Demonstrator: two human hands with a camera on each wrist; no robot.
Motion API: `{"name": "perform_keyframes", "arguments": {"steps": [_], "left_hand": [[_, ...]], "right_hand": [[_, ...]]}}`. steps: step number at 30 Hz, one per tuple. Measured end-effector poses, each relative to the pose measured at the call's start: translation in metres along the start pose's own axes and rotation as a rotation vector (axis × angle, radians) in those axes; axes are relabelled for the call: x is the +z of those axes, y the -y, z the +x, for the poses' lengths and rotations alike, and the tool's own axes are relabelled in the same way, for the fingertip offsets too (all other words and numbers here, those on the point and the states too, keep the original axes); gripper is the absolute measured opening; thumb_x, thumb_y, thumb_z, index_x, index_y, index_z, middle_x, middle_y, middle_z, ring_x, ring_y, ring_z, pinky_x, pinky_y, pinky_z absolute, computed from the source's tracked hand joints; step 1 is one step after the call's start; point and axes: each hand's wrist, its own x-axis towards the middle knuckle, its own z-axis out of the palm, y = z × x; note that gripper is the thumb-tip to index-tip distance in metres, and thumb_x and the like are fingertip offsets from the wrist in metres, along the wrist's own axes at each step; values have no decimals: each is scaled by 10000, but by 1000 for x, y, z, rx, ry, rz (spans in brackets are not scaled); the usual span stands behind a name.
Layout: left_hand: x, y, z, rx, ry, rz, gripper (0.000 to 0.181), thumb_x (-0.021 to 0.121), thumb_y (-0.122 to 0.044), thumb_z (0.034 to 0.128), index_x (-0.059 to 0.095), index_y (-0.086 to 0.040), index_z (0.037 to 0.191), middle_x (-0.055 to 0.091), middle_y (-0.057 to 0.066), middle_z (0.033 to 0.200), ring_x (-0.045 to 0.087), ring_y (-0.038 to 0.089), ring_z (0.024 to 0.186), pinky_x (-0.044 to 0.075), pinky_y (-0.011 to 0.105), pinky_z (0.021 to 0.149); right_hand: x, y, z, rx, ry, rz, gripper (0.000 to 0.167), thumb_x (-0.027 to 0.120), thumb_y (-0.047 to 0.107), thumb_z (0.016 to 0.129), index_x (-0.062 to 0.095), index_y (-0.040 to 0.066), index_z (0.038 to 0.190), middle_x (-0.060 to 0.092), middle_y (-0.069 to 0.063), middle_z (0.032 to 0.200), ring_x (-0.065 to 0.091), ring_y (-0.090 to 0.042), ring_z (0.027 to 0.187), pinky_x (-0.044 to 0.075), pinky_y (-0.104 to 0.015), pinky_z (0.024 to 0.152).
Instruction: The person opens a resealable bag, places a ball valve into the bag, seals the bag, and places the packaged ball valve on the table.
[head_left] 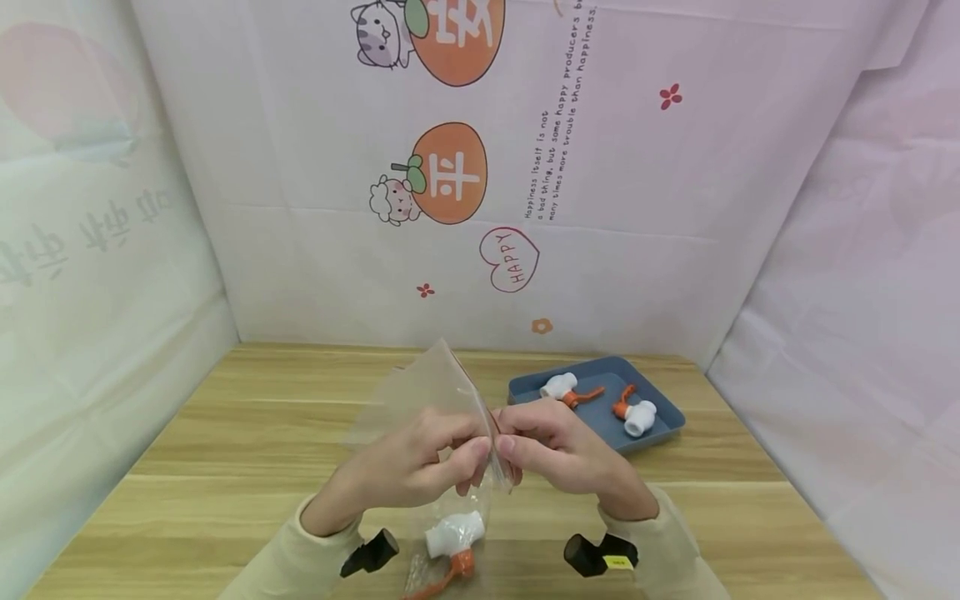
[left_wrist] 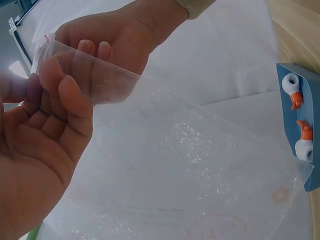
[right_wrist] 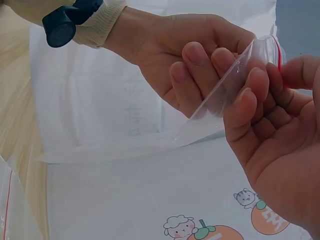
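A clear zip-lock bag [head_left: 438,379] with a red line along its mouth is held up above the table. My left hand [head_left: 420,458] pinches the bag's edge between thumb and fingers. Right beside it, my right hand [head_left: 566,450] pinches the same edge, the two thumbs nearly touching. In the left wrist view, the bag's transparent film [left_wrist: 200,165] spreads out from the hands; I see no object inside it there. Below the hands, a white ball valve [head_left: 456,533] with an orange lever lies in another clear bag on the table.
At the back right stands a blue tray [head_left: 671,417] with two more white valves [head_left: 640,418] with orange levers. A bag with a red strip [right_wrist: 7,205] shows at the right wrist view's lower left. White printed cloth [head_left: 637,208] walls the wooden table [head_left: 247,450].
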Motion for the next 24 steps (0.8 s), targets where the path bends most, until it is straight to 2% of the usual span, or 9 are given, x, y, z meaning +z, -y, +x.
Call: {"name": "perform_keyframes", "arguments": {"steps": [8, 17, 24], "left_hand": [[1, -1, 0, -3, 3, 11, 211, 437, 85, 932, 539, -86, 862, 577, -5, 646, 535, -3, 587, 433, 76, 554], [1, -1, 0, -18, 10, 8, 224, 431, 93, 928, 528, -83, 830, 595, 4, 653, 550, 0, 581, 437, 73, 554], [2, -2, 0, 3, 3, 20, 215, 427, 87, 917, 526, -83, 830, 589, -4, 637, 542, -6, 573, 429, 66, 543]], "right_hand": [[2, -1, -1, -18, -3, 4, 225, 432, -88, 960, 532, 32, 798, 538, -83, 643, 515, -141, 521, 454, -176, 468], [2, 0, 0, -17, 1, -10, 231, 437, -30, 991, 529, 42, 792, 540, -81, 631, 533, -128, 518, 461, -158, 474], [2, -1, 1, -31, 9, -13, 237, 431, -33, 993, 528, 43, 791, 539, -74, 622, 510, -119, 500, 433, -150, 454]]}}
